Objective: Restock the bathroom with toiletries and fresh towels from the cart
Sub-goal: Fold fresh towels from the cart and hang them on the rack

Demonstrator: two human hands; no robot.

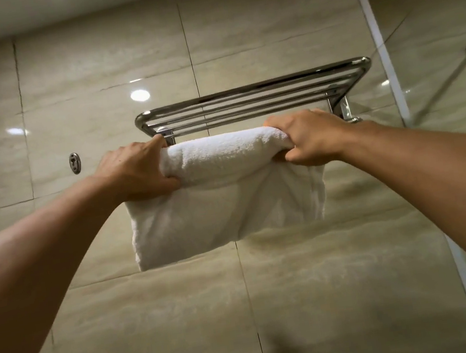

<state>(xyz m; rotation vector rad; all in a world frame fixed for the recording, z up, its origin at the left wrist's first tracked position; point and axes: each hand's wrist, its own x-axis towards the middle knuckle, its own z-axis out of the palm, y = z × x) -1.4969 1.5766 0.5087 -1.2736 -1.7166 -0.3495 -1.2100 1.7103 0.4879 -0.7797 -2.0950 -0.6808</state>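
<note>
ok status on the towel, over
Left hand and right hand both gripping the folded white towel. Held just below the chrome towel rack. Rack shelf bare, nothing blocking.

— What do the hands hold?
— The left hand [138, 171] and right hand [311, 138] grip the ends of a folded white towel [222, 195].
— Where?
— Just under a chrome towel rack [253, 98] on the tiled wall [90, 61], beside a glass panel [444, 71].
</note>
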